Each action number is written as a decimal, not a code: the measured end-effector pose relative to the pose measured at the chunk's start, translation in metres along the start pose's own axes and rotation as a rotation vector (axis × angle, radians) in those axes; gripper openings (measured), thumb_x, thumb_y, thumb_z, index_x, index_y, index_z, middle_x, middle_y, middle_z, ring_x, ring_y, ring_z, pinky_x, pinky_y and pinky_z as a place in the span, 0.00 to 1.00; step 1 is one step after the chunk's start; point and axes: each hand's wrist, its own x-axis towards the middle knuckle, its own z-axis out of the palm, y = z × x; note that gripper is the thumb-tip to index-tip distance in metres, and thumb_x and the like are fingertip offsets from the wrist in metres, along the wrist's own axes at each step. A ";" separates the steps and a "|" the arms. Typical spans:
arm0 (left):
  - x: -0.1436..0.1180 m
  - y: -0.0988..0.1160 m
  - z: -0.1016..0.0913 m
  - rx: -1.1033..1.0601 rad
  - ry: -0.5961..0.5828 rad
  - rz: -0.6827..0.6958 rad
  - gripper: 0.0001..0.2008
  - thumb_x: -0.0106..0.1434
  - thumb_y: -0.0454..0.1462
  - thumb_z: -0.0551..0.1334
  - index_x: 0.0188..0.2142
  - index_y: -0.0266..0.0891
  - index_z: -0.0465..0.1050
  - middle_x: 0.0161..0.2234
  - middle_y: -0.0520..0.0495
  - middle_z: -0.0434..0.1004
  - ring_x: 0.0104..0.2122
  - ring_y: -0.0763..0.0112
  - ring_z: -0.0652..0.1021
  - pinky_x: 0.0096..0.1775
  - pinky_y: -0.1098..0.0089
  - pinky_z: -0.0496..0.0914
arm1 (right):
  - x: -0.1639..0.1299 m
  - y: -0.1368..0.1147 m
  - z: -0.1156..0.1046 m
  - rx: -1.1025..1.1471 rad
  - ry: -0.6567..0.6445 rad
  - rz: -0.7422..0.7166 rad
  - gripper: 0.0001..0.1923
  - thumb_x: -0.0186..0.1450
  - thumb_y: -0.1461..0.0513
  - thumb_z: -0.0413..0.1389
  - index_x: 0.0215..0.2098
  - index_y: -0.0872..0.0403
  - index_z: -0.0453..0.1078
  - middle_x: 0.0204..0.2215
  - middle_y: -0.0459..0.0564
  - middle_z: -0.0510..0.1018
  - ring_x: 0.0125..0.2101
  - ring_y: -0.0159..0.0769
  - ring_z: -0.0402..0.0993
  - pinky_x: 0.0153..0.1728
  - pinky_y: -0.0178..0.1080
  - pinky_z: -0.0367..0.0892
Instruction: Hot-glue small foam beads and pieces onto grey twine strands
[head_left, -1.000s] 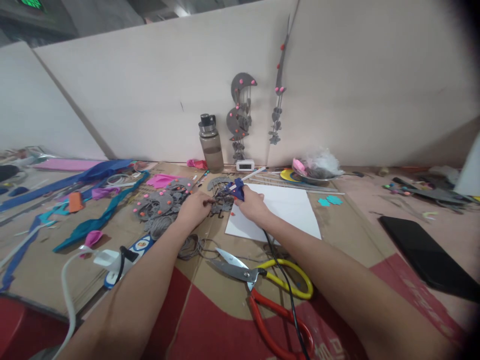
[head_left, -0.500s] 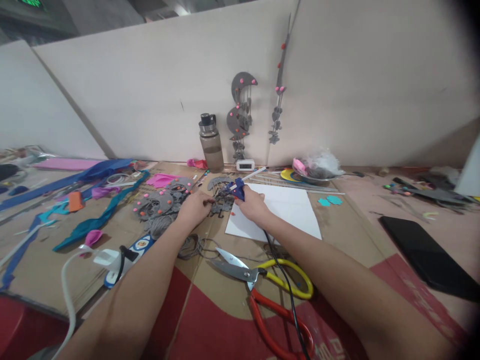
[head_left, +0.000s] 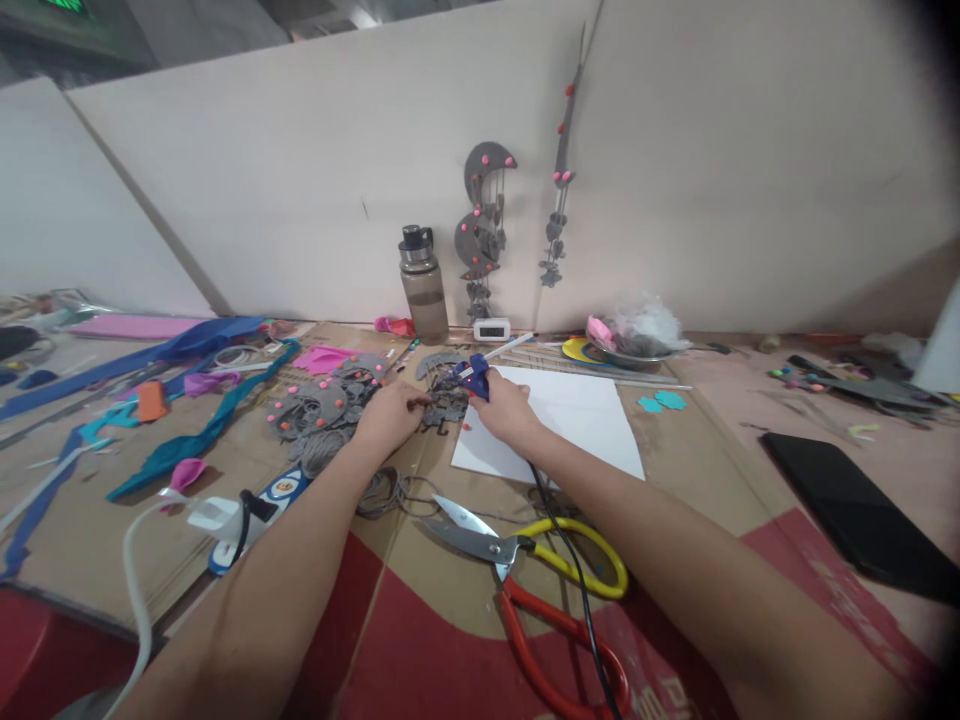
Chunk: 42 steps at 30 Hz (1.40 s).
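A blue glue gun (head_left: 474,376) with a black cord sits in my right hand (head_left: 510,408), fingers wrapped round its handle. Its nozzle points left over small grey felt pieces (head_left: 444,408). My left hand (head_left: 391,416) is beside these pieces, thumb and fingertips pinched together at their edge; what lies between the fingertips is too small to make out. Left of that hand is a heap of grey felt shapes and yarn (head_left: 322,410) dotted with pink and orange balls. Partly beneath my right hand lies a white sheet (head_left: 577,420).
Open scissors (head_left: 495,548) with red and yellow handles lie in front, the cord crossing them. A power strip (head_left: 225,550), a bottle (head_left: 424,290), a phone (head_left: 847,500) and a bowl (head_left: 637,355) stand around. Grey felt hangings (head_left: 480,235) are on the back wall.
Almost nothing differs. Both hands keep their places, with the glue gun still over the grey pieces; the whole view has shifted very slightly.
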 end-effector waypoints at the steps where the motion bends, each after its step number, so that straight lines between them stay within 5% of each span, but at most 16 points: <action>1: 0.000 0.000 0.000 0.001 -0.002 0.004 0.15 0.55 0.34 0.55 0.37 0.43 0.79 0.38 0.48 0.78 0.41 0.66 0.75 0.46 0.69 0.68 | 0.000 0.000 0.001 -0.005 -0.002 -0.005 0.12 0.62 0.60 0.49 0.43 0.55 0.60 0.39 0.54 0.76 0.42 0.45 0.70 0.42 0.43 0.52; 42: 0.000 0.002 -0.001 0.025 -0.011 -0.017 0.14 0.55 0.34 0.56 0.37 0.42 0.79 0.37 0.47 0.79 0.40 0.66 0.75 0.46 0.70 0.68 | -0.001 0.002 0.001 -0.024 0.036 -0.010 0.13 0.62 0.60 0.48 0.44 0.55 0.60 0.40 0.55 0.75 0.43 0.46 0.69 0.42 0.44 0.52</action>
